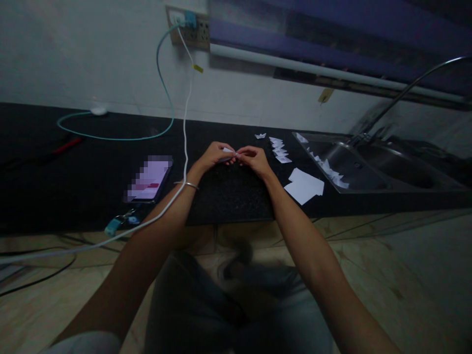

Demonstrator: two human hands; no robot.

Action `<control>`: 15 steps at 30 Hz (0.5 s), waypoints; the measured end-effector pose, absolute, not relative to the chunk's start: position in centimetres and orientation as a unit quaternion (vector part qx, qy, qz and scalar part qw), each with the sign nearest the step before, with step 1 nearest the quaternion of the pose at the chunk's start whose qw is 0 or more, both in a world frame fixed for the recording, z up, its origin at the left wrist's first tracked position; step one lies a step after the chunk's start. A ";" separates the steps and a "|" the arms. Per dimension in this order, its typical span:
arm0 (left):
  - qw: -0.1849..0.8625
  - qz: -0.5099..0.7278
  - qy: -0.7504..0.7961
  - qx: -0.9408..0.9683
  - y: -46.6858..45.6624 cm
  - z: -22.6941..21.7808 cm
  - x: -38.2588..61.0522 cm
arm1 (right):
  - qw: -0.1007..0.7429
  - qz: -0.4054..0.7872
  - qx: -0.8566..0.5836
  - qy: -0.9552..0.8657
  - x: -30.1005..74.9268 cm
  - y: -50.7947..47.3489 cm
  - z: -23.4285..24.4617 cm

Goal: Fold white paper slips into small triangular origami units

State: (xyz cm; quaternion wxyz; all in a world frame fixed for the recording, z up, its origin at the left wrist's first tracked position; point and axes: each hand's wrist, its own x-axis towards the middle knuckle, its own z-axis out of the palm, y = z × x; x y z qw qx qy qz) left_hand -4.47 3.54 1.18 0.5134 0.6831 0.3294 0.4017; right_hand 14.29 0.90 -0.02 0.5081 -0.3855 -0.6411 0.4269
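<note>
Between my two hands is a small folded piece of white paper (226, 150), mostly hidden by the fingers. My left hand (215, 155) pinches it from the left side. From the right, the thumb and fingertips of my right hand (254, 158) close on its other end. Just beyond the right hand, several folded paper boats (279, 149) stand in a row, with a single paper boat (260, 136) behind them. A loose stack of white paper sheets (304, 186) lies to the right on the black counter (236, 196).
More folded paper (332, 173) lines the rim of the metal sink (372, 169), under a curved faucet (405, 88). Left are a phone (150, 179), a key ring (120, 222) and a red-handled tool (68, 145). A white cable (185, 132) hangs from the wall outlet across my left forearm.
</note>
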 end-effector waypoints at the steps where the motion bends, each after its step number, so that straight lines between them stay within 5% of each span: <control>1: 0.516 0.398 0.331 0.683 3.5 1.2 -4.5 | 0.506 0.429 -0.386 -0.641 14.3 0.9 -0.1; 15: 0.555 0.380 0.310 0.672 2.8 1.9 -4.7 | 0.499 0.410 -0.416 -0.640 14.6 1.6 -0.6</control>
